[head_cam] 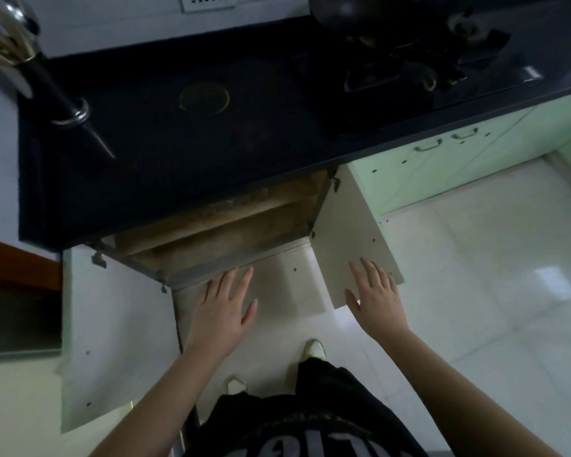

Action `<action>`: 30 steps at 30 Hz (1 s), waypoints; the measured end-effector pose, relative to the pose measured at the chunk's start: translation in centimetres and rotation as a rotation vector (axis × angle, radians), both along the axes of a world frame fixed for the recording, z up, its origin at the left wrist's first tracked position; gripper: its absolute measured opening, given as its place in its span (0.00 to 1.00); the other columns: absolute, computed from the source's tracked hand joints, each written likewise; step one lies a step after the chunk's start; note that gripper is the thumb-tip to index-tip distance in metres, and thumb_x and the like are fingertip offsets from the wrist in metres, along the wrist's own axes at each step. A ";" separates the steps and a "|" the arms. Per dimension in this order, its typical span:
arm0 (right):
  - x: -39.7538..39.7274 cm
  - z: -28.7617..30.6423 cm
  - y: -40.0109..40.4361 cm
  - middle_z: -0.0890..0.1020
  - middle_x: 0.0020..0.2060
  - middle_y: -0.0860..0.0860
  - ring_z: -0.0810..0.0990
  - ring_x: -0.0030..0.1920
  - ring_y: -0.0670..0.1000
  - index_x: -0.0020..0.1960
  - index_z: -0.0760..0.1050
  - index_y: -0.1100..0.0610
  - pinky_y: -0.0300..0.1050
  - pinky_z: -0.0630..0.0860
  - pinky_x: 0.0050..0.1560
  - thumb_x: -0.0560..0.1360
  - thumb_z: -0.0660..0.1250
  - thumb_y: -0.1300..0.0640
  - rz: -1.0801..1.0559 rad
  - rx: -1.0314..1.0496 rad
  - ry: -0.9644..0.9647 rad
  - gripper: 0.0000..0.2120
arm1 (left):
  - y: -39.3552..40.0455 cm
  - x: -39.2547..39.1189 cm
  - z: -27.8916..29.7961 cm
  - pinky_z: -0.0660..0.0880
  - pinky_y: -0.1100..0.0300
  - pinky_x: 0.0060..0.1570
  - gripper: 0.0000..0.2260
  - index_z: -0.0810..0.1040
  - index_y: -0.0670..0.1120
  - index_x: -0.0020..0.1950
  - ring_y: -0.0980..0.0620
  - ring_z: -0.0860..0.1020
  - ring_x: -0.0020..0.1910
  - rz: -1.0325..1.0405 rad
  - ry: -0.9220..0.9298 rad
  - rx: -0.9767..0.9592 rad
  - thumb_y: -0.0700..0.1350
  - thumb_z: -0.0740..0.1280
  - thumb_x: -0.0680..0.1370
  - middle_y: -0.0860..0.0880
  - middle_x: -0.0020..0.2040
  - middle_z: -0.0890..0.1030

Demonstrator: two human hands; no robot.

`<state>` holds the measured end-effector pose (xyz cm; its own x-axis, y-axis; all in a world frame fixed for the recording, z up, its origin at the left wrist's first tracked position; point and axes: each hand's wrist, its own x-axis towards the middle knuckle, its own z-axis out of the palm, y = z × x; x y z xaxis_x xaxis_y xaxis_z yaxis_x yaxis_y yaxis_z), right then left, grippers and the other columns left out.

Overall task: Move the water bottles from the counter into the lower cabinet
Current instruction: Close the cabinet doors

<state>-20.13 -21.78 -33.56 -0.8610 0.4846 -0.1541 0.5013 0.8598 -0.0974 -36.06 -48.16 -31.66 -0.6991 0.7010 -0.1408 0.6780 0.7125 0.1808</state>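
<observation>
The lower cabinet (231, 232) under the dark counter (165, 153) stands open, both doors swung out. Its left door (112, 324) and right door (353, 242) are white inside. My left hand (226, 308) hovers with straight, spread fingers in front of the opening, below the cabinet's front edge. My right hand (376, 298) is spread flat at the lower edge of the right door, holding nothing. No water bottle is in sight on the counter or in the visible part of the cabinet; the cabinet's inside is mostly hidden by the counter's overhang.
A dark utensil holder (30, 57) with light-handled tools leans at the counter's left. A gas stove (409, 67) with a dark pot (347, 11) sits at the right. Green cabinet doors (442, 166) run to the right. My feet (314, 349) stand on pale floor tiles.
</observation>
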 end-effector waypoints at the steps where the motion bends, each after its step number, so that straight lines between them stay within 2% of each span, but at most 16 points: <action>1: 0.2 -0.2 1.2 0.64 0.75 0.59 0.61 0.75 0.61 0.76 0.60 0.55 0.57 0.56 0.74 0.80 0.53 0.44 -0.023 0.000 -0.003 0.27 | 1.1 0.2 0.0 0.71 0.46 0.64 0.28 0.64 0.48 0.77 0.43 0.72 0.68 -0.003 -0.003 0.003 0.58 0.53 0.79 0.43 0.70 0.74; 4: 0.9 -1.1 4.8 0.56 0.77 0.62 0.55 0.76 0.63 0.78 0.55 0.55 0.55 0.48 0.75 0.80 0.58 0.46 -0.097 -0.007 -0.016 0.30 | 4.0 0.7 -0.6 0.70 0.45 0.66 0.28 0.61 0.49 0.77 0.44 0.70 0.70 -0.001 -0.017 0.001 0.58 0.55 0.79 0.44 0.72 0.72; 8: 1.8 -3.5 8.7 0.48 0.77 0.66 0.49 0.77 0.65 0.79 0.46 0.57 0.57 0.47 0.76 0.80 0.55 0.44 -0.198 -0.071 -0.131 0.34 | 6.7 1.3 -1.6 0.69 0.45 0.68 0.28 0.59 0.49 0.78 0.44 0.69 0.71 0.036 -0.040 -0.041 0.58 0.53 0.80 0.44 0.73 0.71; 11: 2.1 -5.4 10.5 0.51 0.77 0.63 0.52 0.77 0.62 0.78 0.41 0.62 0.55 0.53 0.76 0.80 0.56 0.44 -0.247 -0.198 -0.178 0.38 | 7.5 1.7 -2.4 0.70 0.45 0.66 0.28 0.60 0.49 0.78 0.43 0.72 0.69 0.073 -0.061 -0.086 0.58 0.53 0.79 0.43 0.71 0.73; 14: 1.8 -5.8 10.4 0.55 0.77 0.61 0.59 0.75 0.60 0.77 0.41 0.64 0.54 0.59 0.75 0.79 0.60 0.45 -0.283 -0.311 -0.121 0.40 | 6.8 2.2 -3.0 0.73 0.45 0.61 0.28 0.65 0.46 0.75 0.41 0.76 0.63 0.122 -0.069 -0.125 0.57 0.53 0.78 0.41 0.66 0.77; 17: 1.4 -5.7 8.9 0.57 0.76 0.60 0.61 0.74 0.60 0.77 0.40 0.62 0.54 0.62 0.72 0.78 0.62 0.46 -0.282 -0.399 -0.078 0.42 | 5.0 2.5 -3.5 0.75 0.46 0.56 0.28 0.69 0.44 0.73 0.40 0.78 0.59 0.205 -0.066 -0.140 0.56 0.54 0.76 0.40 0.61 0.79; 21: 0.1 -5.5 5.9 0.58 0.75 0.57 0.65 0.71 0.59 0.78 0.38 0.58 0.55 0.70 0.68 0.78 0.63 0.48 -0.211 -0.590 -0.060 0.42 | 1.2 3.1 -4.3 0.75 0.45 0.56 0.29 0.69 0.43 0.72 0.40 0.78 0.59 0.324 -0.092 -0.126 0.56 0.54 0.75 0.40 0.61 0.79; 24: -2.4 -5.2 3.3 0.60 0.75 0.55 0.66 0.71 0.56 0.78 0.39 0.55 0.54 0.71 0.67 0.78 0.64 0.50 -0.167 -0.725 -0.059 0.41 | -2.1 3.3 -5.0 0.73 0.44 0.59 0.29 0.70 0.42 0.72 0.40 0.76 0.62 0.414 -0.083 -0.130 0.56 0.54 0.75 0.40 0.63 0.78; 28: -7.2 -4.3 -0.4 0.70 0.70 0.49 0.70 0.69 0.53 0.72 0.55 0.45 0.49 0.72 0.61 0.77 0.66 0.52 -0.206 -0.959 -0.018 0.28 | -6.9 2.7 -5.8 0.67 0.42 0.66 0.30 0.68 0.43 0.74 0.39 0.71 0.69 0.512 -0.043 -0.137 0.56 0.54 0.75 0.40 0.69 0.74; 30: -9.1 -3.8 -2.2 0.70 0.70 0.49 0.69 0.70 0.54 0.73 0.54 0.43 0.51 0.70 0.63 0.77 0.66 0.53 -0.262 -1.086 -0.013 0.30 | -9.4 2.0 -5.8 0.62 0.42 0.70 0.30 0.64 0.45 0.76 0.40 0.66 0.74 0.585 -0.036 -0.144 0.56 0.54 0.76 0.41 0.74 0.69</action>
<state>-29.26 -23.95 -37.35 -0.7473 0.2542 -0.6140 0.6610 0.1892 -0.7262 -34.05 -57.58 -37.41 -0.9559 0.1736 -0.2368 0.1612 0.9844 0.0708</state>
